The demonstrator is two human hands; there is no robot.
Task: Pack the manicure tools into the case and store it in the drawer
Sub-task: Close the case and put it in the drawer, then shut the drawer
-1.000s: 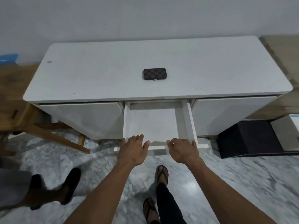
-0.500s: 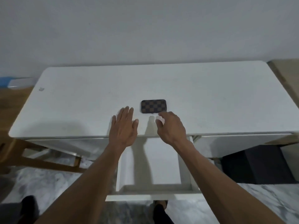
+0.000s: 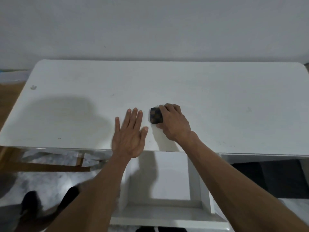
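Note:
The manicure case, dark with a brown checker pattern and closed, lies on the white cabinet top. My right hand covers its right half, fingers curled over the far edge and thumb at the near edge. My left hand hovers flat and open just left of the case, not touching it. Below the cabinet's front edge the white drawer stands pulled out, with nothing visible inside; my arms cross above it.
A wooden frame stands under the cabinet's left side. Another person's feet in dark sandals are on the marble floor at lower left. A black object sits at the right below the cabinet. A wall rises behind.
Both hands left the drawer front and rose to the cabinet top. My right hand has closed over the case; my left hand has moved up beside it. The view has moved closer.

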